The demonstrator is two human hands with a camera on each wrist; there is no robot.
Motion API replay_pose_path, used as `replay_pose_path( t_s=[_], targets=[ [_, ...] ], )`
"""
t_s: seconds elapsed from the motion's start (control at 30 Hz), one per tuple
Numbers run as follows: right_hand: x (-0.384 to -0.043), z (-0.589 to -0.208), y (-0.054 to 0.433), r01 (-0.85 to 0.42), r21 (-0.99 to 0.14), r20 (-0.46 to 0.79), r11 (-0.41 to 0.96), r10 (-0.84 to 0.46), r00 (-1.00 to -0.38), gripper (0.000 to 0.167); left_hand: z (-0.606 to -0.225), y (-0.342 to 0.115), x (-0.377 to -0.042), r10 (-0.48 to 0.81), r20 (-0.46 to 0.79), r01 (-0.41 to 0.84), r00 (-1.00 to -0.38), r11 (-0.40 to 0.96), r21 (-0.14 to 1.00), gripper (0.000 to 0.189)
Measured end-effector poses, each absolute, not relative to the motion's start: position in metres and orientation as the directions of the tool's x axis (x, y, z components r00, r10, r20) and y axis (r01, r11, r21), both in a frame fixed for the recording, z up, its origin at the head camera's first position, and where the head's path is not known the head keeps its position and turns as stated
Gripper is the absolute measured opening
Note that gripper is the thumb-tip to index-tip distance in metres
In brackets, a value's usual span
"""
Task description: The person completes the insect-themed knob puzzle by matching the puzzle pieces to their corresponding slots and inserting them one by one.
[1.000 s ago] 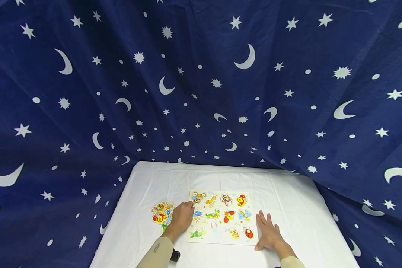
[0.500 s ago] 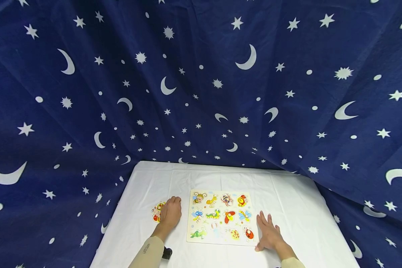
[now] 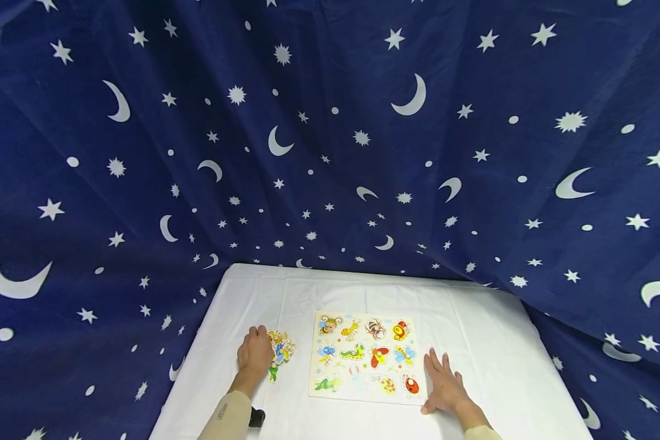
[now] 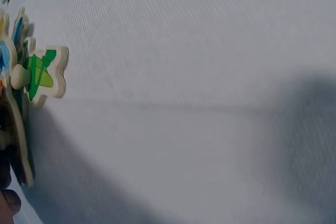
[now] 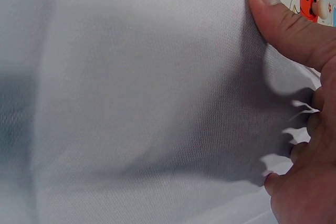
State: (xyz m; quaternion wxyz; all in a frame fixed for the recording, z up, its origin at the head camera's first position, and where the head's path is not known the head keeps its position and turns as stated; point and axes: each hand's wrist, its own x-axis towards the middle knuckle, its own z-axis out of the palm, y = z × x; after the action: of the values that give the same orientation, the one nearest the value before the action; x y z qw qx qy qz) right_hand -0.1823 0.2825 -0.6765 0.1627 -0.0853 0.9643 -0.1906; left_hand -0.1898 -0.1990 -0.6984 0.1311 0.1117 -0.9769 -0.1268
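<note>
In the head view, my left hand (image 3: 255, 351) is at the left side of a small pile of wooden insect puzzle pieces (image 3: 282, 348), its fingers curled down. In the left wrist view, my fingertips (image 4: 10, 200) pinch at the edge of a dark, tilted puzzle piece (image 4: 18, 140); most of the hand is out of that view. Beside it lies a green puzzle piece (image 4: 44, 74) with a round peg. My right hand (image 3: 444, 385) rests on the cloth with fingers spread, beside the right edge of the insect puzzle board (image 3: 338, 397).
The board holds several rows of colourful insects, including a ladybug (image 3: 410, 384) near its lower right corner. A white cloth (image 3: 473, 330) covers the table. Dark blue curtains (image 3: 330, 153) with stars and moons hang behind and at both sides.
My left hand has moved left from the board's edge, across the pile, to its left side. Pieces it covered before now show to its right. My right hand stays put.
</note>
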Motion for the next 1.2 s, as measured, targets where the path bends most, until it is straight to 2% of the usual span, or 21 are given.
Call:
replay_pose_path(
  t_s=[0.13, 0.3, 0.5, 0.8, 0.97, 1.2],
  targets=[
    [-0.182, -0.680, 0.282, -0.092, -0.404, -0.290, 0.910, -0.223, -0.931, 0.138, -0.696, -0.202, -0.187, -0.247, 0.235, -0.173, -0.940, 0.939, 0.297, 0.015],
    [-0.183, -0.679, 0.282, -0.077, -0.398, -0.309, 0.914, -0.212, -0.927, 0.139, -0.693, -0.199, -0.192, -0.201, 0.327, -0.102, -0.923, 0.950, 0.294, 0.014],
    [-0.182, -0.673, 0.281, -0.092, -0.392, -0.299, 0.915, -0.221, -0.928, 0.137, -0.685, -0.181, -0.197, -0.089, 0.404, 0.037, -0.910, 0.956, 0.292, 0.011],
    [-0.182, -0.671, 0.278, -0.126, -0.372, -0.287, 0.920, -0.243, -0.926, 0.134, -0.681, -0.150, -0.193, 0.104, 0.424, 0.205, -0.900, 0.958, 0.201, 0.011],
    [-0.182, -0.670, 0.279, -0.132, -0.367, -0.277, 0.921, -0.244, -0.929, 0.133, -0.681, -0.138, -0.190, 0.186, 0.392, 0.274, -0.901, 0.944, 0.182, 0.011],
    [-0.180, -0.670, 0.279, -0.121, -0.368, -0.282, 0.922, -0.235, -0.930, 0.134, -0.685, -0.125, -0.185, 0.205, 0.375, 0.305, -0.904, 0.924, 0.230, 0.010]
  ],
)
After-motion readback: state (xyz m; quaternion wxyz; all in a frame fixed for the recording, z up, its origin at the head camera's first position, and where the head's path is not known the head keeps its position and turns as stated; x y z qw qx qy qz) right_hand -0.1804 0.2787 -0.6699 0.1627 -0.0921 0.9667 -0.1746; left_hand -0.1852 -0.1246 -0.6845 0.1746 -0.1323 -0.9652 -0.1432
